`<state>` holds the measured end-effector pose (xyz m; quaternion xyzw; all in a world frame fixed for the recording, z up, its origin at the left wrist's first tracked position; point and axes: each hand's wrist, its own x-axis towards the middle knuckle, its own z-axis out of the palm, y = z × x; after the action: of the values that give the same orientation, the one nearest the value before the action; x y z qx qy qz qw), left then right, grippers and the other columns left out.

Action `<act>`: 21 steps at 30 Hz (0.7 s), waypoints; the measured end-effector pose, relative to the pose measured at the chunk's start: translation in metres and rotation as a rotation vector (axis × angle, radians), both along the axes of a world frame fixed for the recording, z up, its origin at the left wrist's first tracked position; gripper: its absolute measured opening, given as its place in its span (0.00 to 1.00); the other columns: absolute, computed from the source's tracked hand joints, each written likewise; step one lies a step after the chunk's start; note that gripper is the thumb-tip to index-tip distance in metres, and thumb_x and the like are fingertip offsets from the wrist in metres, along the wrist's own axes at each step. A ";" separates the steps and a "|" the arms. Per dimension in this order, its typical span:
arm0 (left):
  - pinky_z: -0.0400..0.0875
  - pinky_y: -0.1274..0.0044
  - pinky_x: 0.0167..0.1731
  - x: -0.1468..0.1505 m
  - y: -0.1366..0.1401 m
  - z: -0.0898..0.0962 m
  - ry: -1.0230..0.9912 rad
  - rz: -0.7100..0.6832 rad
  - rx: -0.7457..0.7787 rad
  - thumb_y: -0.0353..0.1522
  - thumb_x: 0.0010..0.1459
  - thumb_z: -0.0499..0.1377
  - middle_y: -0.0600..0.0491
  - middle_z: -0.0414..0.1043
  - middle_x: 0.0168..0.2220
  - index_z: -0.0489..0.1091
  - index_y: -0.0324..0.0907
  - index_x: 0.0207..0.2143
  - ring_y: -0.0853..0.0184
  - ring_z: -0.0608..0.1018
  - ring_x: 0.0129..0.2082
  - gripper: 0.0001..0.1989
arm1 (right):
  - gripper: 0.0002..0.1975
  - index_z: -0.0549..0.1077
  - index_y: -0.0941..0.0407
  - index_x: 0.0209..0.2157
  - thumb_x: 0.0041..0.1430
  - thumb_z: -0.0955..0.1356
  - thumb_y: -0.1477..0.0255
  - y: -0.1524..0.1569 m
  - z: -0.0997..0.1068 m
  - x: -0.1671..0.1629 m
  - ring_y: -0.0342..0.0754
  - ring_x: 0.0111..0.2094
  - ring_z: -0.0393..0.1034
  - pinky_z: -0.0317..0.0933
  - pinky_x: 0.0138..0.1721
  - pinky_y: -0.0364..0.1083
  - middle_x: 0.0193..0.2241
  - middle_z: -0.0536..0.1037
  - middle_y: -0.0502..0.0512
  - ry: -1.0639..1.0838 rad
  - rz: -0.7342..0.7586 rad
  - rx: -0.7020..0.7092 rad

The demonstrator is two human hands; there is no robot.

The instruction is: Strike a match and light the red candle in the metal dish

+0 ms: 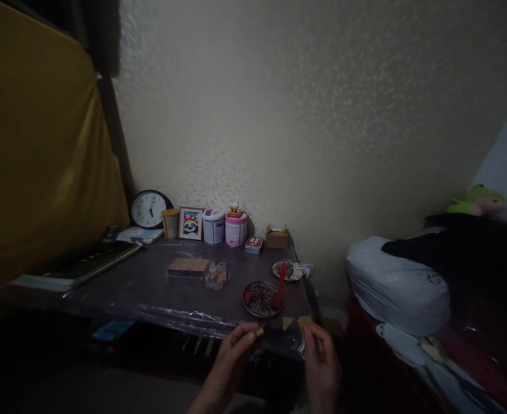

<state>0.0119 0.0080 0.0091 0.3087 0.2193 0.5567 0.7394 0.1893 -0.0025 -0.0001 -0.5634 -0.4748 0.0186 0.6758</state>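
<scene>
My left hand [237, 352] is closed in a pinch, with a small tan piece [259, 332] showing at its fingertips; its kind is too dim to tell. My right hand [323, 357] is pinched at the table's front right edge, gripping what looks like a clear plastic bag [300, 340]. Yellowish patches [288, 323] show beside those fingers. Just beyond both hands lies a round dish [262, 313] of small dark and pale bits, with a red spoon [281, 279] standing up in it.
A second dish [276, 270] with pale sticks [296, 271] is farther back. Mid-table are a row of brown blocks [188, 268] and a crumpled clear bag [214, 278]. Along the wall stand a clock [150, 209], a panda picture [191, 223], tins [235, 231] and a cardboard box [277, 237].
</scene>
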 end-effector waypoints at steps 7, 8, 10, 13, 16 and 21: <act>0.65 0.75 0.41 0.013 -0.002 0.004 -0.019 -0.033 0.034 0.33 0.49 0.64 0.49 0.79 0.34 0.74 0.41 0.34 0.65 0.77 0.36 0.09 | 0.06 0.73 0.55 0.35 0.59 0.64 0.72 -0.011 0.016 -0.026 0.44 0.34 0.75 0.68 0.37 0.41 0.32 0.79 0.54 -0.350 0.101 0.196; 0.65 0.76 0.39 0.013 -0.002 0.004 -0.013 -0.026 0.025 0.33 0.48 0.65 0.50 0.79 0.32 0.74 0.41 0.34 0.66 0.77 0.34 0.09 | 0.07 0.73 0.55 0.36 0.60 0.63 0.74 -0.013 0.020 -0.029 0.43 0.35 0.75 0.68 0.37 0.40 0.32 0.80 0.54 -0.400 0.121 0.216; 0.65 0.77 0.37 0.014 -0.001 0.005 0.001 -0.008 0.009 0.33 0.46 0.66 0.51 0.79 0.31 0.74 0.41 0.32 0.66 0.77 0.33 0.09 | 0.08 0.73 0.55 0.36 0.60 0.62 0.75 -0.018 0.028 -0.032 0.43 0.34 0.75 0.69 0.36 0.40 0.31 0.80 0.54 -0.480 0.136 0.242; 0.65 0.77 0.37 0.014 0.000 0.004 0.011 0.009 0.012 0.34 0.44 0.67 0.51 0.80 0.31 0.74 0.41 0.32 0.67 0.77 0.33 0.11 | 0.08 0.72 0.55 0.38 0.59 0.63 0.77 -0.023 0.032 -0.030 0.44 0.35 0.75 0.69 0.37 0.42 0.32 0.80 0.55 -0.516 0.108 0.272; 0.64 0.77 0.37 0.015 -0.001 0.004 0.030 0.021 0.029 0.35 0.44 0.67 0.52 0.79 0.31 0.74 0.42 0.32 0.67 0.76 0.32 0.11 | 0.08 0.71 0.54 0.39 0.59 0.64 0.77 -0.020 0.026 -0.027 0.46 0.36 0.75 0.69 0.38 0.44 0.33 0.80 0.55 -0.539 0.106 0.289; 0.64 0.76 0.39 0.010 -0.005 0.004 0.050 0.001 0.088 0.34 0.47 0.65 0.51 0.78 0.34 0.73 0.42 0.34 0.65 0.76 0.36 0.10 | 0.13 0.74 0.55 0.30 0.62 0.61 0.66 0.001 0.006 -0.015 0.44 0.27 0.75 0.68 0.29 0.40 0.26 0.80 0.53 -0.400 -0.028 0.139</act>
<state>0.0219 0.0030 0.0130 0.3548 0.2130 0.5583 0.7190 0.1746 -0.0012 0.0063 -0.5145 -0.5915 -0.1359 0.6057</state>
